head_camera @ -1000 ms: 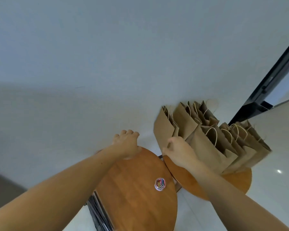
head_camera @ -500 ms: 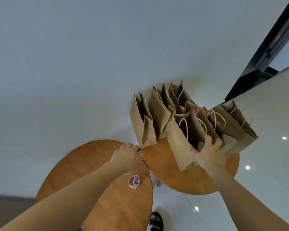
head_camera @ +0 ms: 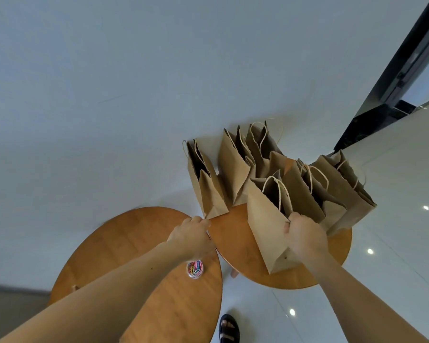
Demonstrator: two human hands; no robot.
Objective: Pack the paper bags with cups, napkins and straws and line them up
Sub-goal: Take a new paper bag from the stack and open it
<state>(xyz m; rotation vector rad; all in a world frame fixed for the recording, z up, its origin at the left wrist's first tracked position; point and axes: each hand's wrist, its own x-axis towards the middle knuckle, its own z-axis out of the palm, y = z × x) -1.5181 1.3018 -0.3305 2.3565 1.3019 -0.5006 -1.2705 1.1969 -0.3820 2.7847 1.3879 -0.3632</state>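
A sandalled foot (head_camera: 229,329) stands on the glossy pale floor (head_camera: 394,256) at the bottom edge, between two round wooden tops. On the left bench (head_camera: 124,263) sits a small clear tub of coloured paper clips (head_camera: 195,268), just below the left wrist. The left hand (head_camera: 192,237) lies at the far rim of that bench with its fingers curled. Its fingertips are close by the bottom corner of the leftmost bag (head_camera: 206,191), and whether it grips anything cannot be told. The right hand (head_camera: 305,237) grips the nearest bag (head_camera: 265,231) by its side fold, thumb on the front face and fingers wrapped behind. That bag stands on the right bench (head_camera: 233,246), leaning a little, at the front of the cluster. It is plain brown kraft paper with a saw-toothed top edge, a pale twisted cord handle and a dark open mouth; its contents are hidden. Behind and to the right of it the other bags (head_camera: 307,194) of the same make crowd the far half of the bench, mouths open and handles up, pressed against each other. The leftmost bag stands slightly apart from them. Beyond rises a plain pale wall (head_camera: 134,95), with a dark door frame (head_camera: 406,70) at the right.
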